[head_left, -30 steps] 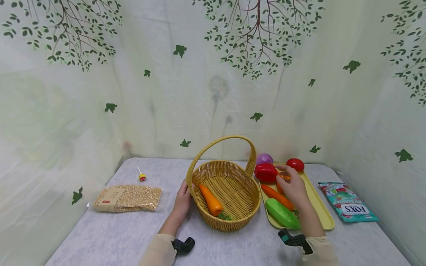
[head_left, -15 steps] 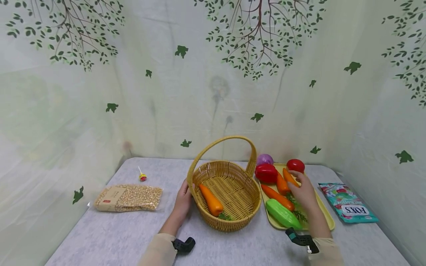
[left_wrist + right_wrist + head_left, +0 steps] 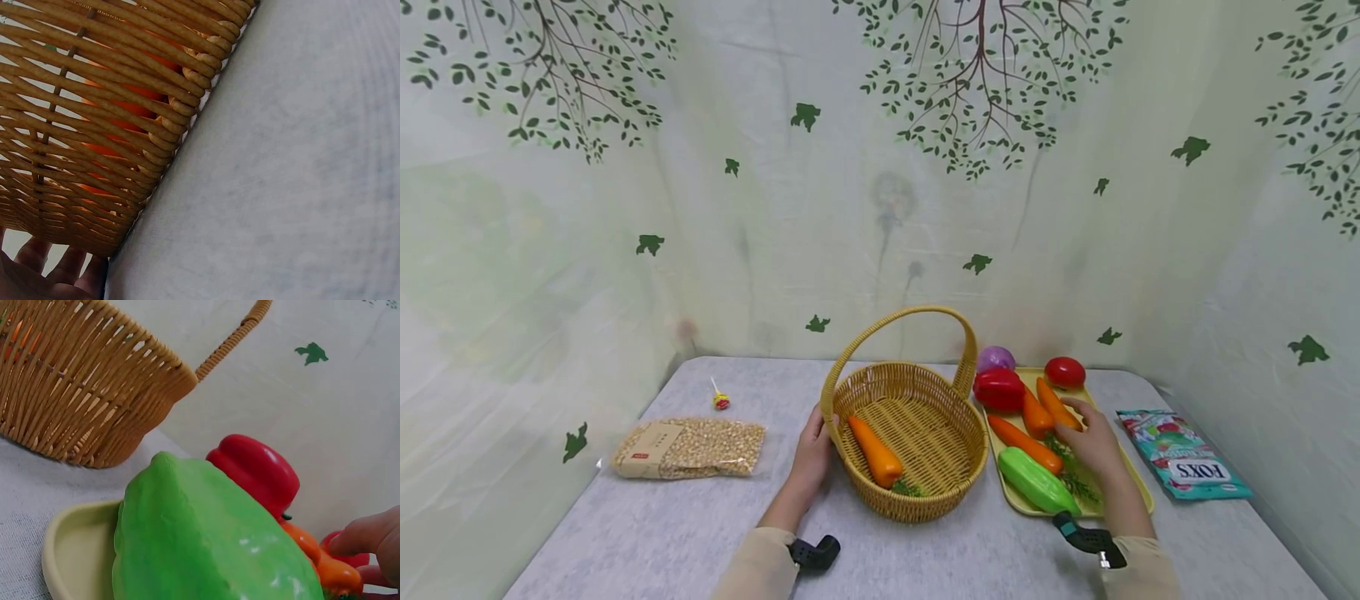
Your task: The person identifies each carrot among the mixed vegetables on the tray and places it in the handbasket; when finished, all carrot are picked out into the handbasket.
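A wicker basket (image 3: pixel 925 504) with an arched handle stands mid-table, with an orange toy carrot (image 3: pixel 874 452) inside. My left hand (image 3: pixel 812 454) holds the basket at its left side; in the left wrist view the fingers (image 3: pixel 65 267) lie against the weave. Over the yellow tray (image 3: pixel 1138 492), my right hand (image 3: pixel 1093 442) pinches the wide end of another carrot (image 3: pixel 1056 404). More carrots (image 3: pixel 1025 444), a red bell pepper (image 3: pixel 998 390) and a long green vegetable (image 3: pixel 194 531) lie beside it on the tray. The right palm is hidden.
A tomato (image 3: pixel 1065 372) sits at the tray's far end, and a purple ball-shaped vegetable (image 3: pixel 996 358) behind the pepper. Right of the tray lies a teal FOX'S bag (image 3: pixel 1183 457). At left are a bag of kernels (image 3: pixel 700 447) and a lollipop (image 3: pixel 720 400).
My right hand has moved right and toward me, from beside the red pepper to the wide end of the rightmost carrot, uncovering the carrots. The left hand and basket stay put.
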